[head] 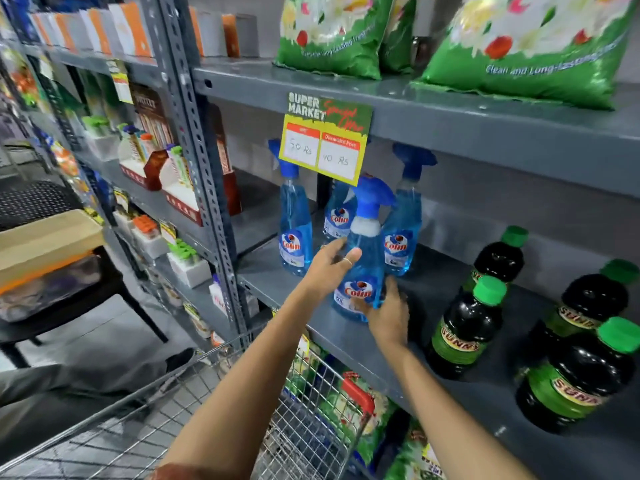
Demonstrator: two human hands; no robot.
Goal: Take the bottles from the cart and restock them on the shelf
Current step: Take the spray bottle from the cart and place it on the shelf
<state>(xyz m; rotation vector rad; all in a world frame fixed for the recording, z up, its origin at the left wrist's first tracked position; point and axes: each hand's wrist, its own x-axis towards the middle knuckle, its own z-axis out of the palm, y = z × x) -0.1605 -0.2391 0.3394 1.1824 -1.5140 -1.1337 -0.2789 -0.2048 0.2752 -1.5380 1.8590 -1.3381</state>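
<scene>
A blue Colin spray bottle (363, 258) stands at the front of the grey shelf (426, 292). My left hand (329, 268) rests on its left side, fingers curled around the body. My right hand (388, 313) holds its base from the right. Three more blue spray bottles stand behind it: one on the left (294, 233), one in the middle (337, 213), one on the right (403, 230). The wire cart (311, 420) sits below the shelf under my arms; no bottles show inside it.
Several dark Sunny bottles with green caps (464, 327) stand on the same shelf to the right. Green detergent bags (530, 43) lie on the shelf above, with a yellow price tag (325, 140) hanging from its edge. A black chair (69, 278) stands at left.
</scene>
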